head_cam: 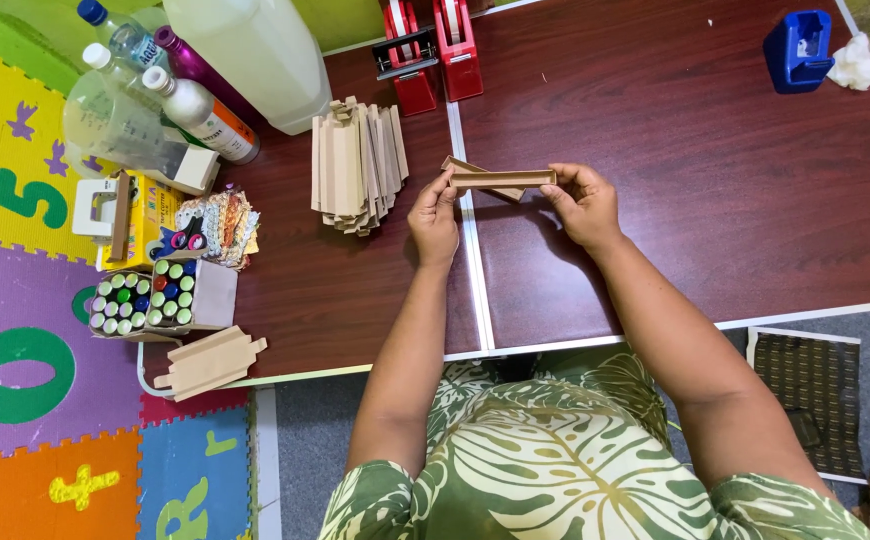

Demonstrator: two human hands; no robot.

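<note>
Cardboard strip (503, 179) crosswise between hands

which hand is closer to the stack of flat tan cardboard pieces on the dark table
Left. The left hand sits just right of the stack of flat tan cardboard pieces; the right hand is farther right.

One head-worn camera looks steeply down from above the person's lap, facing forward across the dark red counter (715, 200). It sits close, taking in both forearms, the counter's near edge, and foam floor mats (25, 400) at left.
</note>
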